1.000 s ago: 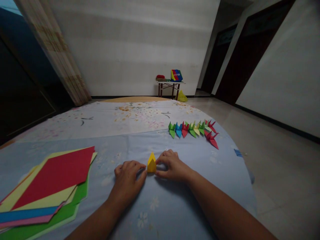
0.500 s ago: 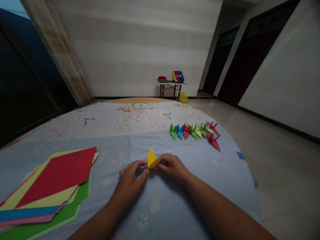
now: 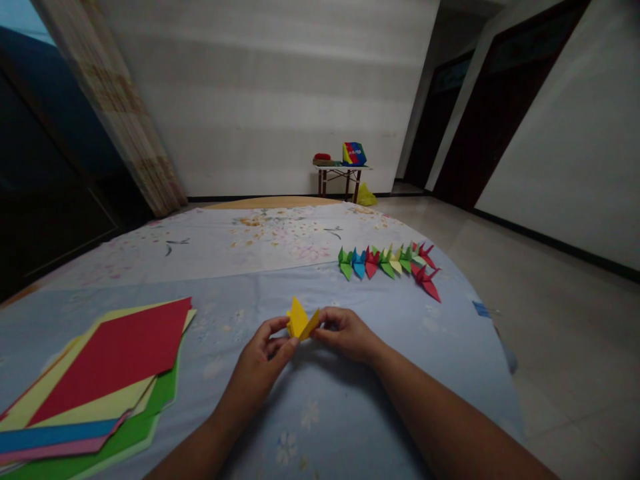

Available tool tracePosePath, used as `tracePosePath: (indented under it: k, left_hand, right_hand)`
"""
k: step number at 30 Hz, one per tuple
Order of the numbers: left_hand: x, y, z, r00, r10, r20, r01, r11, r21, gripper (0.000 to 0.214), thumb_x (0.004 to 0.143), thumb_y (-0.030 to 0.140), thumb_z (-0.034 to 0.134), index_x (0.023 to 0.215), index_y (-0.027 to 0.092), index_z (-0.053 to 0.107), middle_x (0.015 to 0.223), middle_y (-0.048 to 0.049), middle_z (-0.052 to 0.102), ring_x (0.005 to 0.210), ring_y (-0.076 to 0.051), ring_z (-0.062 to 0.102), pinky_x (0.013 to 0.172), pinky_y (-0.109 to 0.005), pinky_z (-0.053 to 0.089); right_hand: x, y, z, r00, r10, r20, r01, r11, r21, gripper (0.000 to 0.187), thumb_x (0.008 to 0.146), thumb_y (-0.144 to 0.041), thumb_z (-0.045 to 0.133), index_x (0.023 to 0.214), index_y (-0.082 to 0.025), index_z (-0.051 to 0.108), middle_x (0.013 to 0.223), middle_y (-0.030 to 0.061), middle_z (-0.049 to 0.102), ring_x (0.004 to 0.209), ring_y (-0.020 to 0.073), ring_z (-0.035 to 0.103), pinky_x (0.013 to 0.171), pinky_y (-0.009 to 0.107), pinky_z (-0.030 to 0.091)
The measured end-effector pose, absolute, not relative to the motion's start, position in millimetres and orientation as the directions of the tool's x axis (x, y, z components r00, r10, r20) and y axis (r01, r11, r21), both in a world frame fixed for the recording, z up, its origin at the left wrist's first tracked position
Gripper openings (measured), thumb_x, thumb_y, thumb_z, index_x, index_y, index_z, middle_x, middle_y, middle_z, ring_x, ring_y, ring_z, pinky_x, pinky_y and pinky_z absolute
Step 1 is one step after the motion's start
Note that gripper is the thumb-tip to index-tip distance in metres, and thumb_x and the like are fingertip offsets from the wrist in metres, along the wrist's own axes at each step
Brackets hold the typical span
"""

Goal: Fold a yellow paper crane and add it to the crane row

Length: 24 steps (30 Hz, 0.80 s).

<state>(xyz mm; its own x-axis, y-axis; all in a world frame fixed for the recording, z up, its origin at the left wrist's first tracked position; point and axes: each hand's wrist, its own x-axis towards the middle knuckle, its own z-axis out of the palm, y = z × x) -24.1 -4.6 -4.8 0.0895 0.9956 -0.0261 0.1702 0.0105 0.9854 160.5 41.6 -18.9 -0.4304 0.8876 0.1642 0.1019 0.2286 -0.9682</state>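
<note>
A folded yellow paper piece (image 3: 299, 321), its flaps standing up like wings, is held between my two hands just above the blue cloth. My left hand (image 3: 267, 347) pinches its left side, the thumb at its lower edge. On its right flap, my right hand (image 3: 346, 333) is closed with thumb and fingers. Beyond, to the right, several folded paper cranes stand in a row, among them a green crane (image 3: 345, 264), a blue crane (image 3: 359, 263) and a red crane (image 3: 427, 283) in front of the row's end.
A stack of coloured paper sheets, red on top (image 3: 117, 357), lies at the left. The round table's flowered tablecloth (image 3: 210, 247) spreads around. A blue clip (image 3: 481, 309) sits at the right edge. A small table (image 3: 345, 168) with a colourful bag (image 3: 354, 154) stands by the wall.
The yellow paper has turned slightly and its flaps are spread wider apart. My left fingers have shifted up along its left side. My right hand stays nearly in place.
</note>
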Motion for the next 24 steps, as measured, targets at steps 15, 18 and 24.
tracePosePath:
  k: [15, 18, 24]
  left_hand:
    - [-20, -12, -2, 0.196, 0.970, 0.142, 0.285, -0.195, 0.939, 0.021, 0.081, 0.034, 0.055, 0.093, 0.021, 0.065, 0.097, -0.0044, 0.067, 0.093, -0.021, 0.061, 0.085, -0.033, 0.044]
    - [-19, -13, -3, 0.190, 0.971, 0.146, 0.299, -0.199, 0.933, 0.020, 0.081, 0.034, 0.055, 0.092, 0.022, 0.065, 0.097, -0.0036, 0.067, 0.092, -0.020, 0.061, 0.085, -0.032, 0.043]
    - [-20, -11, -5, 0.174, 0.974, 0.148, 0.331, -0.199, 0.923, 0.020, 0.080, 0.035, 0.055, 0.090, 0.021, 0.065, 0.091, -0.0034, 0.068, 0.088, -0.020, 0.061, 0.082, -0.033, 0.045]
  right_hand:
    - [150, 41, -21, -0.350, 0.928, 0.124, -0.050, 0.114, -0.992, 0.032, 0.063, -0.036, 0.072, 0.085, -0.017, 0.061, 0.070, -0.0023, 0.059, 0.058, 0.0083, 0.051, 0.060, 0.023, 0.041]
    - [149, 39, -19, -0.344, 0.932, 0.117, 0.012, 0.129, -0.992, 0.028, 0.065, -0.034, 0.070, 0.085, -0.016, 0.063, 0.071, -0.0014, 0.060, 0.058, 0.0082, 0.049, 0.058, 0.023, 0.040]
    - [148, 35, -14, -0.318, 0.941, 0.118, 0.160, 0.177, -0.971, 0.021, 0.070, -0.030, 0.065, 0.084, -0.015, 0.067, 0.074, 0.0006, 0.065, 0.056, 0.0078, 0.048, 0.055, 0.022, 0.038]
